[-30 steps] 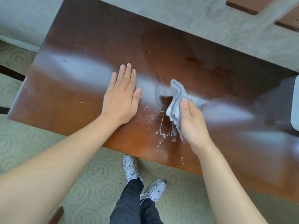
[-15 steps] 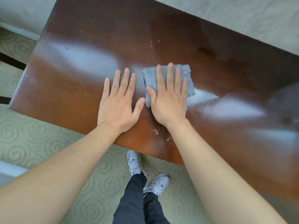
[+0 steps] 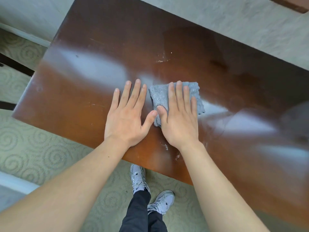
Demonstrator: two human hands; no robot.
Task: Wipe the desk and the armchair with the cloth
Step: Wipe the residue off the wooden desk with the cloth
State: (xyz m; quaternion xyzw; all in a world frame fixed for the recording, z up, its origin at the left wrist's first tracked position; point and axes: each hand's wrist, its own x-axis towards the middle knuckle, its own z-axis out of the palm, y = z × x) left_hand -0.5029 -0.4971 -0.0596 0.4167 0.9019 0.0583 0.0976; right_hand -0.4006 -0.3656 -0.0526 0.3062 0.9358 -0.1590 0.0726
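A glossy reddish-brown wooden desk fills most of the view. A grey cloth lies flat on it near the middle. My right hand presses down on the cloth with fingers spread and covers most of it. My left hand rests flat on the bare wood just left of the cloth, thumb nearly touching it, holding nothing. Small white specks and wet smears show near the desk's front edge below my right wrist, and more farther back. No armchair is in view.
Pale green patterned carpet lies in front of and left of the desk. My feet in white trainers stand at the front edge. A grey wall runs behind the desk. A dark bar shows at the left.
One second ago my right hand gripped the bunched cloth to the right; it then laid it flat and moved left beside my left hand. Since half a second ago the hands have barely shifted.
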